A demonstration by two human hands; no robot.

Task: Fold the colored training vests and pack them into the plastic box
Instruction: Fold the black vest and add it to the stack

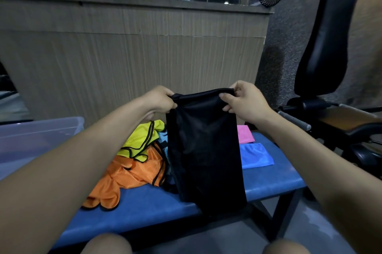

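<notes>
**Black vest held up by two hands over the blue bench**

Black, thin mesh-like fabric makes up the training vest (203, 146) that hangs lengthwise in front of the person, its lower end reaching down past the front edge of the blue padded bench (266, 181). The left hand (160, 98) grips the vest's top left corner with curled fingers; the right hand (242, 100) pinches the top right corner between thumb and fingers, so the top edge is stretched between them.

Behind and to the left of the hanging vest, loose vests lie heaped on the bench: one yellow vest with black trim (140, 142) on top of one orange vest with black trim (128, 173), with a bit of light blue cloth showing between the heap and the black vest. To the right lie two folded pieces, one pink (245, 134) and one blue (256, 155), flat on the bench and just beside each other.

One clear plastic box (39, 140) sits at the bench's left end; what it holds cannot be told through its cloudy wall.
</notes>
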